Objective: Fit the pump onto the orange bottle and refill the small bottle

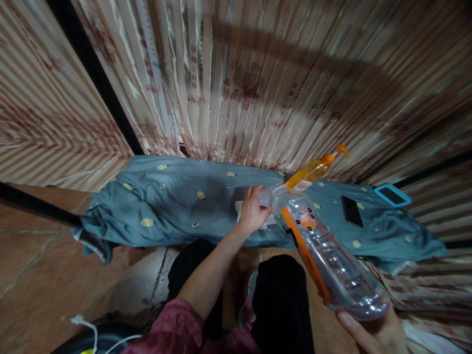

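My right hand (372, 332) grips the base of a large clear plastic bottle (328, 255) with an orange label, held tilted with its neck pointing away from me. My left hand (253, 209) is closed around the bottle's neck and cap (266, 195). Both are above a low surface draped in a blue-grey cloth (173, 206) with gold dots. A white scrap (239, 209) of paper or cloth lies under my left hand.
An orange pump bottle (313, 171) stands behind the clear bottle. A black phone (352, 211) and a device in a blue case (393, 195) lie on the cloth at right. Striped curtains (258, 73) hang behind. Tiled floor and a white cable (86, 327) lie at lower left.
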`<state>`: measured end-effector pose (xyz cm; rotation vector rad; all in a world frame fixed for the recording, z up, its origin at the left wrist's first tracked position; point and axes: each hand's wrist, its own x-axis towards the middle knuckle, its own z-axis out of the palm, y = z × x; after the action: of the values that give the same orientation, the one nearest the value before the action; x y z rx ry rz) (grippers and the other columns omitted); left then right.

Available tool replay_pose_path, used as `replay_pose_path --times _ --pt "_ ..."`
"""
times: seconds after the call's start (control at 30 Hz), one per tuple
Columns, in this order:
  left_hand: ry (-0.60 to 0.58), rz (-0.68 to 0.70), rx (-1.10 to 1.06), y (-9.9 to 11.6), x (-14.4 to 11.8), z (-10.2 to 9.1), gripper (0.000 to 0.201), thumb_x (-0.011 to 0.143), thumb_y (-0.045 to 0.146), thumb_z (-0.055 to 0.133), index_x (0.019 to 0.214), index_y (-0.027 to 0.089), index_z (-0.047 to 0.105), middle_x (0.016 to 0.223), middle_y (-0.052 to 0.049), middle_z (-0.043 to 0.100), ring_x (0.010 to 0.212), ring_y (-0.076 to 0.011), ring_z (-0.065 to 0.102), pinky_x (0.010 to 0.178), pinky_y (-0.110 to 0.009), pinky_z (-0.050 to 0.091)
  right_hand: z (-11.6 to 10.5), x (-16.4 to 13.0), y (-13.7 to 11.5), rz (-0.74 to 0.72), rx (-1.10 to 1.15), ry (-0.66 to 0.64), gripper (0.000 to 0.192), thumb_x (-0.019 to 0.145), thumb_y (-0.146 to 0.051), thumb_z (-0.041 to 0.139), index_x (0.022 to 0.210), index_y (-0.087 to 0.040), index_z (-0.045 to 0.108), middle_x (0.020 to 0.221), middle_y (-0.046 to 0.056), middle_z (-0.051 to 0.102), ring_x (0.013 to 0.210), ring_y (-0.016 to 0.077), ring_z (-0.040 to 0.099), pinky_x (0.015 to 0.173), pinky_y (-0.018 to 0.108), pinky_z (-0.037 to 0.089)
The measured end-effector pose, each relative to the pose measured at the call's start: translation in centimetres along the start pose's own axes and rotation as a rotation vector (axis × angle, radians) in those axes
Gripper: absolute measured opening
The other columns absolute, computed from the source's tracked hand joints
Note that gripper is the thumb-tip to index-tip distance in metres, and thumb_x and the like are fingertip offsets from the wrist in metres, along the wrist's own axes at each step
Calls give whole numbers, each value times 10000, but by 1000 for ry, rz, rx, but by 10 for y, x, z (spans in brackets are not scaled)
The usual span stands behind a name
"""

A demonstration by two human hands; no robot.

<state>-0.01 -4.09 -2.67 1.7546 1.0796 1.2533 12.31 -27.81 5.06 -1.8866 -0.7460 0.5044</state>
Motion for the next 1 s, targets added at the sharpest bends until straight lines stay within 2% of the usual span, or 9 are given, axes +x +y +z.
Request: replay_pose_path --times 0.27,0.47,0.57,0.7,0.9,1.0 --pt "-5 1 26 1 0 0 489 737 217 721 1182 170 523 1188 -116 589 1170 -281 558 1014 -433 462 1 -2 1 -3 7 -2 861 518 -619 814 1199 -213 478 1158 135 550 1088 374 501 1065 603 261" --pt "-1 -11 57 2 0 0 523 718 187 727 1198 177 520 1201 -108 593 1149 -275 571 994 -424 477 3 -5 -3 -19 -62 19 844 568 -646 764 1229 -188 506 1120 130 609 1068 355 560 977 503 420" --pt "4 -18 55 2 -1 0 518 720 192 732 1193 182 522 1197 -102 593 1148 -270 571 999 -421 475 2 -5 -2 -23 -71 9 823 575 -639 764 1224 -197 516 1104 114 609 1089 353 562 981 487 422" --pt "5 -21 34 1 0 0 515 717 186 735 1186 174 522 1194 -108 586 1161 -271 564 1011 -425 467 0 -4 8 -9 -42 -16 777 584 -629 768 1188 -220 500 1091 88 603 1070 325 588 984 435 432" --pt "-3 -4 10 -1 0 -2 542 704 203 743 1193 182 510 1193 -104 580 1160 -276 561 1013 -444 461 -4 3 30 -20 38 -52 765 562 -545 822 1177 -228 494 1086 74 623 993 275 637 872 329 503" --pt "-3 -6 13 -1 0 -3 571 698 186 737 1215 179 494 1198 -108 581 1163 -274 559 1024 -447 452 -1 3 31 -12 38 -39 810 562 -583 808 1213 -219 490 1126 82 635 1048 291 624 925 345 485"
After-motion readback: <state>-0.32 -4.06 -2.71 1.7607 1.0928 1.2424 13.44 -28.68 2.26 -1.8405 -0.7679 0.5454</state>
